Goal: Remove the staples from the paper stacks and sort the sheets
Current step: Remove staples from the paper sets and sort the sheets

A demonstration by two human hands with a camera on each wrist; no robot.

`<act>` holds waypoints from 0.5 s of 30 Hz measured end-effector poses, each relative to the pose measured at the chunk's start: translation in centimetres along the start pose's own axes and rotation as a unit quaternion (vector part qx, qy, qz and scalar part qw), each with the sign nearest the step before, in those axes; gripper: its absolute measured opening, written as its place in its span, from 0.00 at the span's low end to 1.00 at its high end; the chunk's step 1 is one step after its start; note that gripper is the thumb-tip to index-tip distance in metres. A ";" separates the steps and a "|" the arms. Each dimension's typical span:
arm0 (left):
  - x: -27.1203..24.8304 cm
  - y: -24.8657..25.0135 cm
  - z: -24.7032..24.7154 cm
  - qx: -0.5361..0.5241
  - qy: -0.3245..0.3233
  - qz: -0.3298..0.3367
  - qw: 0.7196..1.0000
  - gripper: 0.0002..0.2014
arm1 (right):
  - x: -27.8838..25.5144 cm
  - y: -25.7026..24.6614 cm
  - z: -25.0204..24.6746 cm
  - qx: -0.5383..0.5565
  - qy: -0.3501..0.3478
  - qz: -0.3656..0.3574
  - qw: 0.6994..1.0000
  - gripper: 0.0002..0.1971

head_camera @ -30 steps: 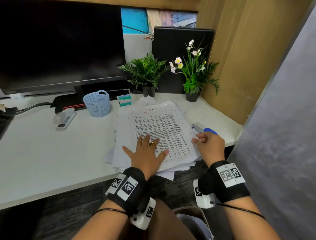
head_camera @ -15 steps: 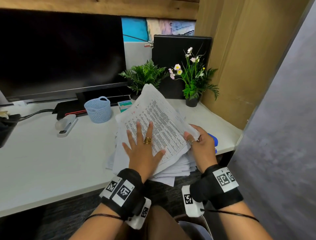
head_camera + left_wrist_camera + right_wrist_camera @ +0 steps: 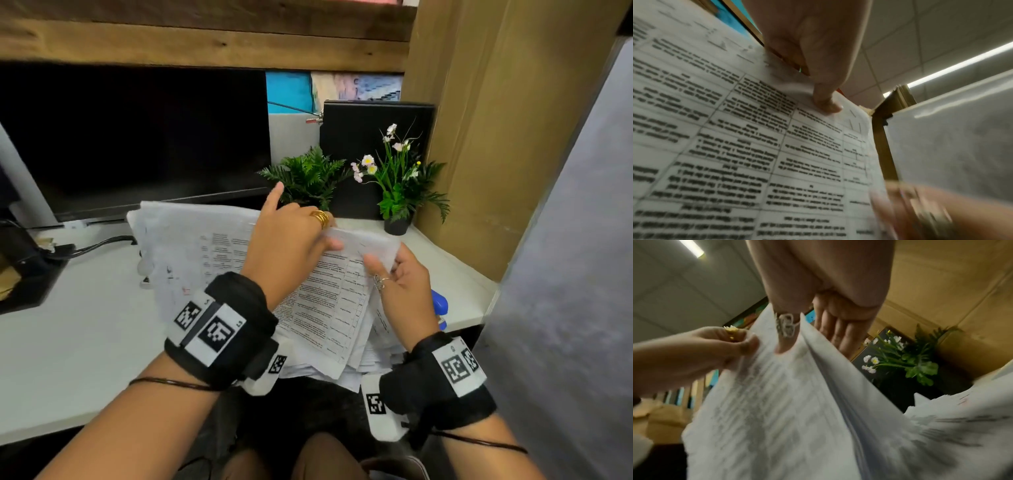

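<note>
2 hands work at the near edge of a white desk. The right hand pinches the right corner of a printed paper stack, thumb on top and fingers beneath. The left hand pinches the same raised far edge just beside it, index finger extended. The stack is lifted and tilted above a loose pile of sheets on the desk. A blue object lies right of the pile. Farther back stand 2 potted plants, with a dark monitor far left
</note>
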State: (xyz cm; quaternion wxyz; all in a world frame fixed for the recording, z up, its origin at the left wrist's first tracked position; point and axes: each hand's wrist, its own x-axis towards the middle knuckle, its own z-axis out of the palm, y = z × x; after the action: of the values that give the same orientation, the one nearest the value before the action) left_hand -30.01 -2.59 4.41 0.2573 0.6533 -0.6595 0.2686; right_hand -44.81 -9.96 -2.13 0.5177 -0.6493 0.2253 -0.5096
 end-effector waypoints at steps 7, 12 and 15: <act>-0.3 -3.1 -3.6 0.015 0.114 -0.111 0.987 0.10 | -0.6 2.6 -1.8 -0.115 -0.054 0.103 0.987 0.15; -0.5 -5.3 -4.3 -0.081 0.142 -0.215 0.963 0.11 | -0.3 2.4 -0.5 0.180 -0.028 0.146 0.972 0.44; -0.9 -6.4 -4.0 -0.165 0.150 -0.277 0.934 0.09 | -0.6 1.5 1.6 0.198 -0.058 0.166 0.964 0.29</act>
State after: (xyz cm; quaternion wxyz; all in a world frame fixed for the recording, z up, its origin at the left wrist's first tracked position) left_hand -23.68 0.82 6.80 0.5217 0.7107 -0.4405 0.1691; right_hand -43.26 -9.36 -3.66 0.7252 -0.5158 0.1945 -0.4124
